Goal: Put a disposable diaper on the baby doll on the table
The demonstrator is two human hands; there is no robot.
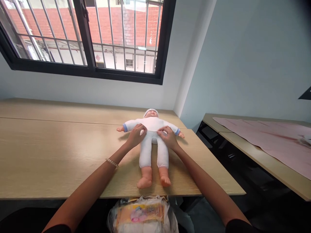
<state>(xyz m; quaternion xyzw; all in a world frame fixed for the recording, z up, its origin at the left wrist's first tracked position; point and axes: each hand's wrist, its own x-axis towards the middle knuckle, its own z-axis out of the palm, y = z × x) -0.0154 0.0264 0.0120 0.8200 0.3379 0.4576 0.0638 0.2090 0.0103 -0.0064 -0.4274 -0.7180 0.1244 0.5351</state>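
A baby doll [153, 124] lies on its back on the wooden table [60, 155], head toward the wall and feet near the front edge. It wears a white top with blue cuffs, white trousers [145, 152] and a pale cap; its arms are spread. At the doll's waist on the left, my left hand [137, 135] pinches the fabric by the top's hem. My right hand [168, 137] does the same on the other side of the waist. Whether each pinch has the top alone or the trousers as well, I cannot tell.
A clear plastic package [143, 213] with a yellow and orange print is below the table's front edge. To the right, across a gap, stands another table with a pink cloth [262, 136]. A barred window [126, 35] is in the wall ahead.
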